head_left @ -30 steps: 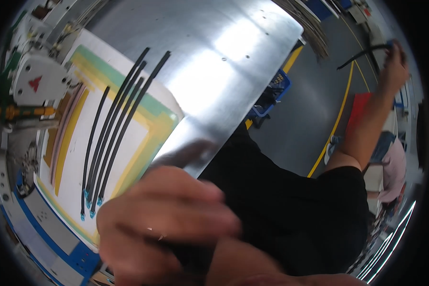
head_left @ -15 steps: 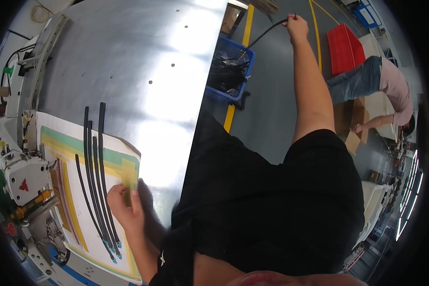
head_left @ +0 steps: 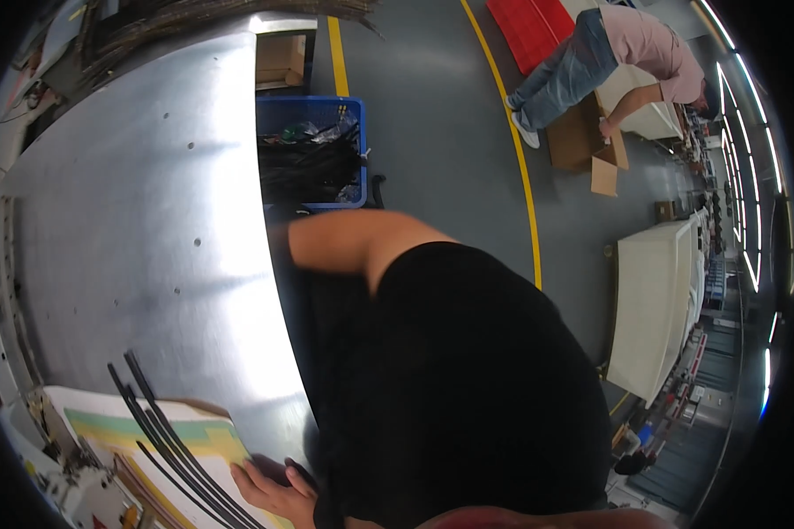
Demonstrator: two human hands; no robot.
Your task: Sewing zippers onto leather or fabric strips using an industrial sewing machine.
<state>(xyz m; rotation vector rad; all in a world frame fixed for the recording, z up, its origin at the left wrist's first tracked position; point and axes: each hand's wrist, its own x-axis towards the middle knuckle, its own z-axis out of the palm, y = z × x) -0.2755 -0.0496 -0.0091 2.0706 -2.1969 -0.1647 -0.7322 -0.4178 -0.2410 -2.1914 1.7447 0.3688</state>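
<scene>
Black tubes (head_left: pixel 163 441) lie side by side at the lower left of the frame, on a colored board (head_left: pixel 198 432) with green and yellow bands. The board sits on a shiny metal counter (head_left: pixel 141 220) that fills the left part of the frame.

The left hand (head_left: pixel 273 489) rests flat at the bottom of the frame, fingers spread out on the edge of the board, just beside the tubes. It is not gripping anything. The right hand cannot be seen; only the bare right arm (head_left: pixel 353 242) shows, reaching toward the middle of the frame, where its end is hidden behind the counter's edge near a blue bin (head_left: pixel 309 110). So nobody can tell if that hand is open or closed.

The tubes look long, thin and light. They bend a little, so they are probably soft and a bit floppy, and smooth enough to slip. It would be best to pinch one near the middle, or near one end while the rest slides along the board.

Far away, at the upper right, another person (head_left: pixel 609 53) bends over a cardboard box (head_left: pixel 591 145) on the grey floor.
</scene>
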